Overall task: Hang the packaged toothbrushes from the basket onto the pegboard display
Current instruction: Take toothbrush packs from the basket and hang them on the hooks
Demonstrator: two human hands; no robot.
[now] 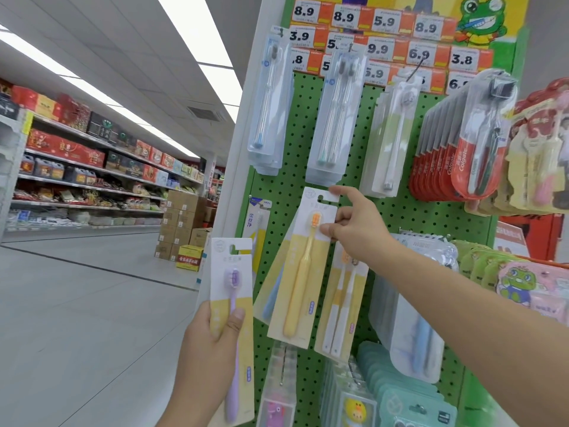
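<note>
The right hand (pixel 354 229) reaches up to the green pegboard (pixel 397 211) near the middle of the view, and its grip is closed on the yellow toothbrush pack (pixel 303 272): thumb and curled fingers pinch the right edge of the card close to the brush head, while the index finger is stretched out toward 10 o'clock, just beside the hang slot at the top of the card. This pack lies against the board, tilted, with its lower end swung toward 7 o'clock; whether the slot already sits on a peg I cannot tell. The left hand (pixel 209 340), at 7 o'clock in the view, grips the purple toothbrush pack (pixel 232 318) around the lower half, thumb on the front of the card, and holds it upright, in front of the left edge of the display and apart from the board. Just at 4 o'clock of the yellow pack hangs a white twin-brush pack (pixel 341 306), partly under the right wrist. Above, at 12 o'clock, clear blister packs (pixel 335 118) hang in rows under the orange price tags (pixel 385 23), and red Colgate packs (pixel 443 161) hang at 2 o'clock. At 9 o'clock, far behind, store shelves (pixel 86 167) with boxed goods run along the aisle. The basket is not in the view.
</note>
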